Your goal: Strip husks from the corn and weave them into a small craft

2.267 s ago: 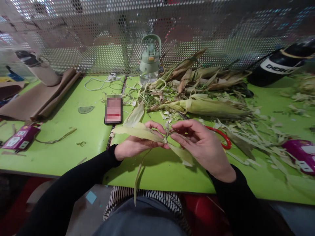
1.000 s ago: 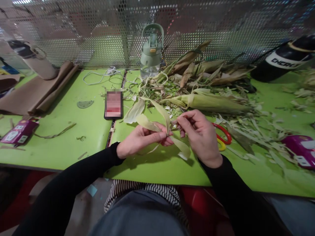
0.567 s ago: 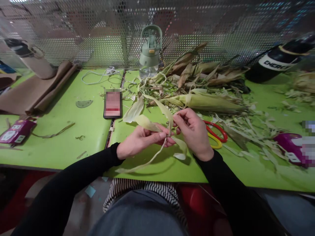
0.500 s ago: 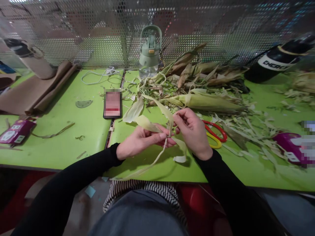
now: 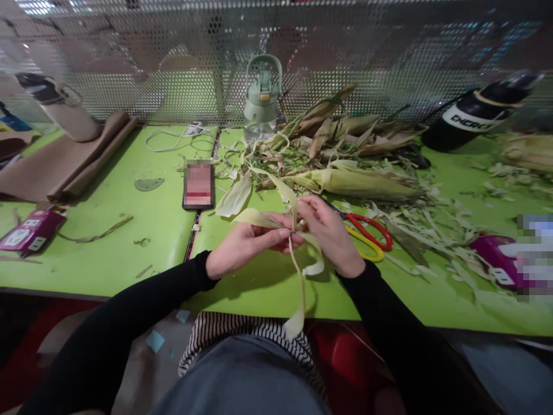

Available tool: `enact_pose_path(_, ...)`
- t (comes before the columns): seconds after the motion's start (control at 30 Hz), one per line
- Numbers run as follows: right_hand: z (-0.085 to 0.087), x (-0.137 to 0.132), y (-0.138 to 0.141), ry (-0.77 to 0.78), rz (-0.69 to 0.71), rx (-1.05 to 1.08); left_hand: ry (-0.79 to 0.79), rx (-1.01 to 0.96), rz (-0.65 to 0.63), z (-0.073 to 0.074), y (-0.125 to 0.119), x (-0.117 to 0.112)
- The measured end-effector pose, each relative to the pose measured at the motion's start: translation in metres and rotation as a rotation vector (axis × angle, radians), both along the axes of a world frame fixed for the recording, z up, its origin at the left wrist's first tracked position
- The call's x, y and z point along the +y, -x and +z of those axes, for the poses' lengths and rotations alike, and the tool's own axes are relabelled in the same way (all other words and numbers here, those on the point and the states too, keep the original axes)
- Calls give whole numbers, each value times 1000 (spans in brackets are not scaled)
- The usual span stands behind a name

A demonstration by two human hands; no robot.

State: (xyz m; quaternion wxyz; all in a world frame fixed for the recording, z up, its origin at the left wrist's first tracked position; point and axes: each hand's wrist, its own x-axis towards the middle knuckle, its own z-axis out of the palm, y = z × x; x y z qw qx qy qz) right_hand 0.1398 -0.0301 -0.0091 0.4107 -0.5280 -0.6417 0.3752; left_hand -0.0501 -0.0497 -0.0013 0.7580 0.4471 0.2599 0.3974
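Observation:
Over the front of the green table [image 5: 129, 253], both hands meet on a small bunch of pale corn husk strips [image 5: 285, 199]. My left hand [image 5: 244, 242] pinches the bunch where the strips cross, fingers closed. My right hand [image 5: 328, 233] grips the same husks from the right, fingers curled. One long strip [image 5: 299, 288] hangs down from the pinch toward my lap. Another short strip curls under my right hand. A husk leaf [image 5: 235, 196] sticks out to the upper left.
Red and yellow scissors [image 5: 367, 233] lie just right of my right hand. A husked corn cob [image 5: 358, 183] and a pile of husks [image 5: 341, 129] lie behind. A phone [image 5: 199, 184], a green water bottle [image 5: 261, 98], a white cable, brown paper rolls and purple packets surround.
The long strip that trailed left toward the table edge now hangs straight down from the pinch. My right hand has shifted slightly left and closer to my left hand.

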Motion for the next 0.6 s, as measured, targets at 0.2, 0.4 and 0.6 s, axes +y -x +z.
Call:
enact_pose_path(0.2, 4, -8, -3, -360, 4, -160, -47, 7, 178, -6, 4, 19)
enact_pose_path(0.4, 3, -10, 0, -594, 103, -292, -233, 168, 205, 1, 10, 15)
enact_pose_path(0.6, 4, -17, 4, -872, -32, -386, -189, 146, 181, 3, 10, 12)
